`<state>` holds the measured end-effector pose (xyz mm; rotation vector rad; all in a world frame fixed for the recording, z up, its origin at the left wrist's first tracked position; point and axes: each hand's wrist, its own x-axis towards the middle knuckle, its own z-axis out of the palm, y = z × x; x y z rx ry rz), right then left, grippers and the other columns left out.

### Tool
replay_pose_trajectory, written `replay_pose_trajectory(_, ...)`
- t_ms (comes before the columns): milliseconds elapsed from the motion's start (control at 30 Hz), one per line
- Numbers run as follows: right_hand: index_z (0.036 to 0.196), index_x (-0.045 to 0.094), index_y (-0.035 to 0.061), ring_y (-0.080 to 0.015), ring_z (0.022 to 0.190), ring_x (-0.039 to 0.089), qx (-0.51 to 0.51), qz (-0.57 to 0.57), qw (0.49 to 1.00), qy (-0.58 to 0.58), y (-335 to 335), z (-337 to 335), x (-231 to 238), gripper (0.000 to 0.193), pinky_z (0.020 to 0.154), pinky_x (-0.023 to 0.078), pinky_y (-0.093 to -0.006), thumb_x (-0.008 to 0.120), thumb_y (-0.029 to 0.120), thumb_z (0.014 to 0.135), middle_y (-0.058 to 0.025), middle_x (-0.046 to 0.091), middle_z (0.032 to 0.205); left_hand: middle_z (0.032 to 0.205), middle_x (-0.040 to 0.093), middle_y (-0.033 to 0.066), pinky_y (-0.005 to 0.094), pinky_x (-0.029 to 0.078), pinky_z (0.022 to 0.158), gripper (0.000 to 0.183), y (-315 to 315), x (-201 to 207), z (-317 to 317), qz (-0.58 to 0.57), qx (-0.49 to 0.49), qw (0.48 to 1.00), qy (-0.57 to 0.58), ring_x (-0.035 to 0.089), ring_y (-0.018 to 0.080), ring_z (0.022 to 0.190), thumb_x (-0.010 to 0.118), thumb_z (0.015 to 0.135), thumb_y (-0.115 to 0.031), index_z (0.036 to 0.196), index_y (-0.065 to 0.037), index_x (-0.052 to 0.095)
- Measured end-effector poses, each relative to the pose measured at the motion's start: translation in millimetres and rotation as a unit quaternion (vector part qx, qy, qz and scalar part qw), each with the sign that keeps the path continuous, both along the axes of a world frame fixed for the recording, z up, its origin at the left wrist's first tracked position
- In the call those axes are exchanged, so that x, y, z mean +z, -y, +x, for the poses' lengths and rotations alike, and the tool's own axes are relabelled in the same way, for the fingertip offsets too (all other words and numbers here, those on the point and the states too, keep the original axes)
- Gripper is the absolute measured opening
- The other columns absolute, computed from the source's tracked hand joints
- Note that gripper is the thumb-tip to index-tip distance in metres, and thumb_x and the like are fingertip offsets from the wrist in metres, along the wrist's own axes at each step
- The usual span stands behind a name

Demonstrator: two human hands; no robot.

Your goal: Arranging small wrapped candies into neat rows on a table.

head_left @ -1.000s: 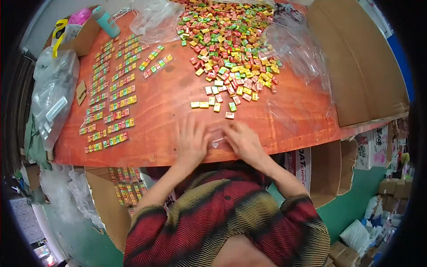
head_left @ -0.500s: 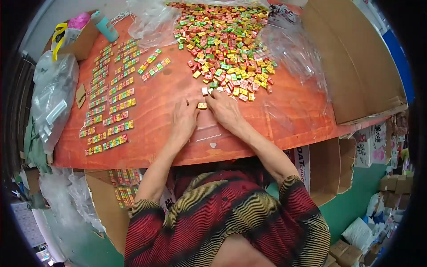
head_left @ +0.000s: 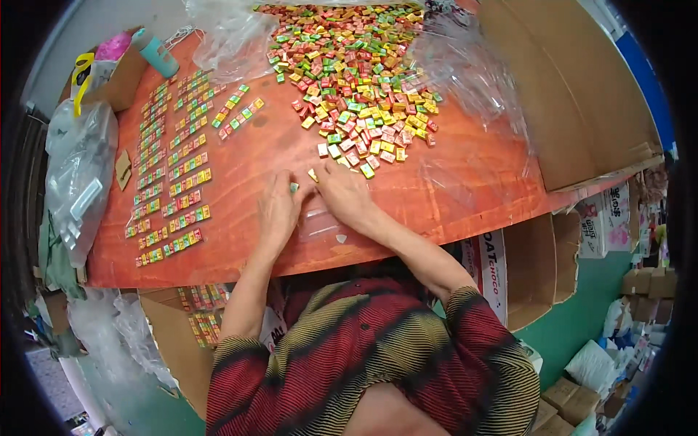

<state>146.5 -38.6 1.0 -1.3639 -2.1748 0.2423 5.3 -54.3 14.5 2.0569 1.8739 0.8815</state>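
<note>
My left hand (head_left: pixel 279 211) is closed at the middle of the red table, with a small green-and-white wrapped block (head_left: pixel 294 187) pinched at its fingertips. Almost touching it, my right hand (head_left: pixel 345 195) has its fingers closed on a small yellow wrapped block (head_left: pixel 313 175); part of that block is hidden. Just beyond my hands spreads a large heap of small wrapped blocks (head_left: pixel 363 80) in red, yellow, green and pink. To the left lie many short rows of blocks (head_left: pixel 189 180) set side by side, in rough columns. Below my hands lies a clear plastic piece (head_left: pixel 316 227).
A big open cardboard box (head_left: pixel 574 94) stands on the table's right side. Clear plastic film (head_left: pixel 472 80) lies beside the heap. At the left are a plastic bag (head_left: pixel 81 174), a carton (head_left: pixel 127 80) and a light blue bottle (head_left: pixel 156 54). Under the table edge, another box (head_left: pixel 171 320) holds more rows.
My right hand has come back from the heap's near edge toward my left hand, with a yellow block in its fingers. The yellow block formerly showing at my left fingertips is replaced by a green-and-white one.
</note>
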Motion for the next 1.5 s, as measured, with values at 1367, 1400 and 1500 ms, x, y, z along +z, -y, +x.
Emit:
replay_pose_trajectory(1367,0.098,0.054,0.0050,-0.0320,0.072,0.057,-0.023,-0.043,0.999,-0.020,-10.5,45.8,8.6,0.023,0.059,0.046,-0.0402,0.059,0.016,0.078,-0.0137,0.054,0.081,0.085,0.048,0.0134,0.0407,0.044,0.067,0.027,-22.8,-13.3,38.0,0.031,-0.087,0.996,0.016,0.053,0.0306,0.081,0.068,0.070,-0.015,0.095,-0.007,0.061)
replay_pose_trajectory(1400,0.098,0.054,0.0054,-0.0317,0.073,0.057,-0.041,-0.039,0.998,-0.002,-11.5,44.6,4.3,0.023,0.060,0.046,-0.0400,0.059,0.016,0.078,-0.0134,0.054,0.081,0.085,0.048,0.0132,0.0407,0.044,0.067,0.027,-23.4,-12.0,37.4,0.034,-0.098,0.994,0.018,0.053,0.0303,0.080,0.068,0.070,-0.014,0.095,-0.007,0.061)
replay_pose_trajectory(1500,0.099,0.055,0.0064,-0.0310,0.074,0.057,-0.071,-0.064,0.995,0.033,-11.6,44.9,8.3,0.024,0.061,0.046,-0.0396,0.059,0.019,0.079,-0.0128,0.054,0.081,0.085,0.049,0.0120,0.0390,0.044,0.066,0.027,-23.8,-8.9,27.8,-0.017,-0.121,0.992,0.038,0.054,0.0290,0.079,0.067,0.073,-0.016,0.098,-0.008,0.060)
